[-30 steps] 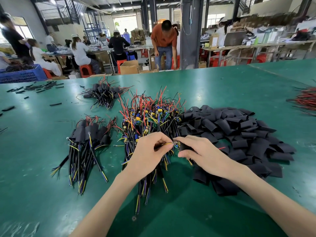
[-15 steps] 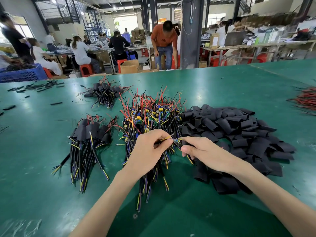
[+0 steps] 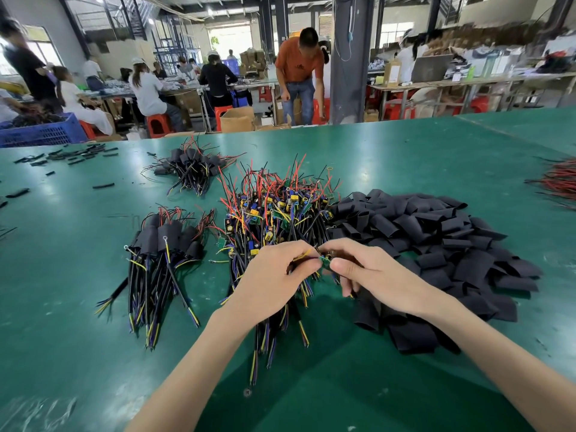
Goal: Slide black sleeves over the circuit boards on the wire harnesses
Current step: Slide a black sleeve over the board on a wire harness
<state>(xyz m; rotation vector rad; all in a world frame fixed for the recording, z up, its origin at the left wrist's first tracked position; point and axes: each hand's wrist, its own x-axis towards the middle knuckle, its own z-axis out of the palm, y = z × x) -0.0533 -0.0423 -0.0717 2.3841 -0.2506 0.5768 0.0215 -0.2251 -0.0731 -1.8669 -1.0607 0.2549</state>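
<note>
- Two hands meet over the near edge of the heap. The left hand [image 3: 274,277] pinches the wires of one harness [image 3: 303,254], and the right hand [image 3: 385,272] pinches its small green circuit board [image 3: 325,262] at the fingertips.
- No sleeve is plainly on this board. I cannot tell whether the right hand's lower fingers also hold one, since they lie over dark sleeves.
- The harness's leads run back into the tangled pile of bare harnesses [image 3: 271,210]. A quick pull would likely snag it or drag neighbours along.
- The black sleeves [image 3: 436,241] lie pressed flat. An unopened mouth could catch on a board's corners or parts and buckle, straining the thin wires where they join.
- The held board is tiny and mostly hidden by the fingertips, with yellow and dark leads showing beside it.
- Boards in the pile carry yellow and blue parts, with red and black wires fanning upward.
- The sleeves are short matt tubes heaped on the green counter [image 3: 405,157] just right of the pile. A sleeved bundle [image 3: 162,241] lies to the left.
</note>
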